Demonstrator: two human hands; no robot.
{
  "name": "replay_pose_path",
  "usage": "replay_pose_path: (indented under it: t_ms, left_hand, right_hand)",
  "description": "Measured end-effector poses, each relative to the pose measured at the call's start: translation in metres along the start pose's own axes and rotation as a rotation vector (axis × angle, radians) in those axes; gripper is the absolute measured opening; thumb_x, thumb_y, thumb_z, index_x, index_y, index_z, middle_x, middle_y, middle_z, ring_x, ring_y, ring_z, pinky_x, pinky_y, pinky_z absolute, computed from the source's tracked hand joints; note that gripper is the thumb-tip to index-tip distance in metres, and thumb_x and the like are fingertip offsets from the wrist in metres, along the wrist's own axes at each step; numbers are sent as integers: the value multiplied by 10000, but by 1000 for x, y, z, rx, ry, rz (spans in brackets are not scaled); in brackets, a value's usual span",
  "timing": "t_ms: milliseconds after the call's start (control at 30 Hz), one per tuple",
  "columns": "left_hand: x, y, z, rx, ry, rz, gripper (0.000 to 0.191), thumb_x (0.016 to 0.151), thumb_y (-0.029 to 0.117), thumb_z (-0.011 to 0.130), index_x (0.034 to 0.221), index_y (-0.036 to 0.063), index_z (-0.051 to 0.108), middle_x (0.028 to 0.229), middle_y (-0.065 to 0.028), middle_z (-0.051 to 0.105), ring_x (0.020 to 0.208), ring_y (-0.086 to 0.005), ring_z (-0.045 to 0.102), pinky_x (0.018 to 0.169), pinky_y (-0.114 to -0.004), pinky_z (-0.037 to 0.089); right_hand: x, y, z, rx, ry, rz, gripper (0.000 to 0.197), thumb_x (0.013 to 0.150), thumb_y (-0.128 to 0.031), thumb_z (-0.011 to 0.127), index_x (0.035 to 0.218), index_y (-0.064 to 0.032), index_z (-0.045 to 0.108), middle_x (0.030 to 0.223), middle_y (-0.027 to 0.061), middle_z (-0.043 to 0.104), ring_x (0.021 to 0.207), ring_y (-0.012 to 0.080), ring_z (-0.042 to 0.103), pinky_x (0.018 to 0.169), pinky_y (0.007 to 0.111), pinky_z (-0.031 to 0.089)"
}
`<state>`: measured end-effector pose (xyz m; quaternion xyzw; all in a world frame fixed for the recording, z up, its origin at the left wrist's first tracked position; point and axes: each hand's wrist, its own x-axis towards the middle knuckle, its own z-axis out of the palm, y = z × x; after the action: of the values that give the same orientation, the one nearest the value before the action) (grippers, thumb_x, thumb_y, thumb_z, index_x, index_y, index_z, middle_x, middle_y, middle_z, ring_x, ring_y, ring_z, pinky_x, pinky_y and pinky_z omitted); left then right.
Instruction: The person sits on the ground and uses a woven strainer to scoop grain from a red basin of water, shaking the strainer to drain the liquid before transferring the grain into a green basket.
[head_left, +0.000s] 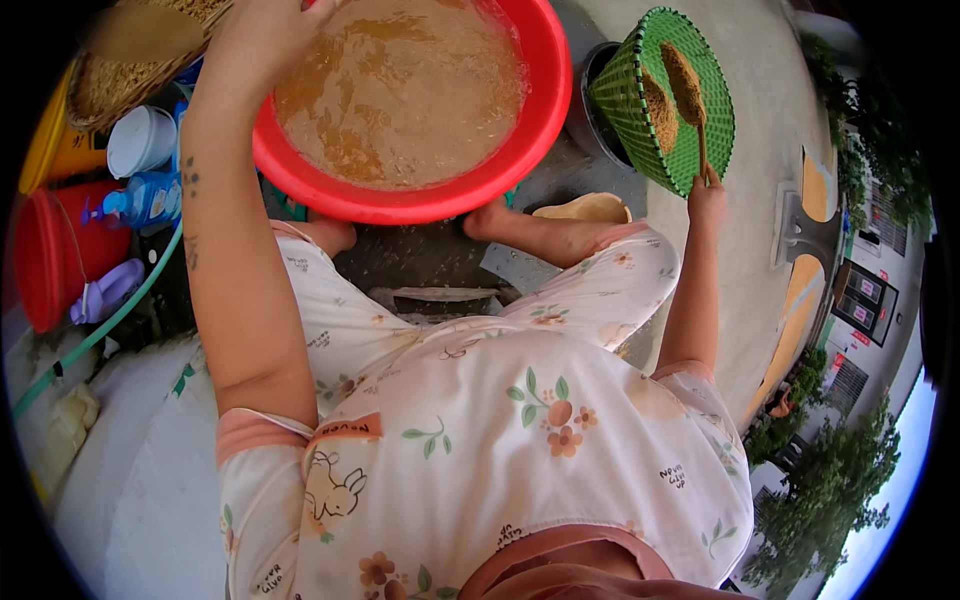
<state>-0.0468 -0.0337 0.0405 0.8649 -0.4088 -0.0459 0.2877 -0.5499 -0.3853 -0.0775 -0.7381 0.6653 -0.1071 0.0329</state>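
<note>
A large red plastic basin (551, 90) holds cloudy brown water with foam and small bits on it. Over its upper left part reaches my left hand (274, 34), cut off by the picture's top edge, so its grip is hidden. Off to the right, my right hand (707, 201) grips the thin handle of a long utensil (683, 84), whose grain-covered head lies inside a green woven basket (619, 88). More brown grain or husk (660, 114) is heaped in that basket, which tilts above a dark bucket (596, 129).
At left stand a wicker basket of grain (112, 86), a white tub (141, 142), a blue bottle (150, 199), a red bucket (71, 251) and a green hose (112, 319). A pale gourd-like scoop (585, 208) lies beside my right leg. Concrete ground stretches along the right.
</note>
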Motion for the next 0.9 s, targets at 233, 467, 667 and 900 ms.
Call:
replay_pose_path:
  t_ms: [233,467,667,900]
  left_hand:
    - [-4,-1,-7,-11,31,-10,252,889,222,644,946,-14,712,908,-223,713,876,-364,691,795,-443,523]
    - [2,-18,-8,-30,18,-55,265,904,215,637,970,-30,714,922,-224,717,894,-359,693,816,-435,527]
    - [-9,-17,-14,-12,50,-45,263,903,214,643,972,-28,718,936,-223,717,917,-356,691,836,-432,526]
    - [-4,-28,-16,7,48,-54,244,886,200,657,950,-28,714,942,-225,707,921,-370,680,842,-441,521]
  right_hand:
    - [38,18,31,-194,14,32,440,878,-221,585,1309,-239,676,1079,201,719,989,362,697,843,468,553]
    - [22,-3,-4,526,119,-184,436,950,-205,650,1369,-96,610,660,-3,533,542,65,467,490,279,380]
    - [-79,-129,23,927,-436,-183,298,1033,-218,550,1264,-33,579,683,-3,556,512,71,474,457,227,375]
    - [-157,-177,162,742,-1140,127,250,1010,-271,588,1074,-38,651,624,-1,526,437,97,423,399,266,301]
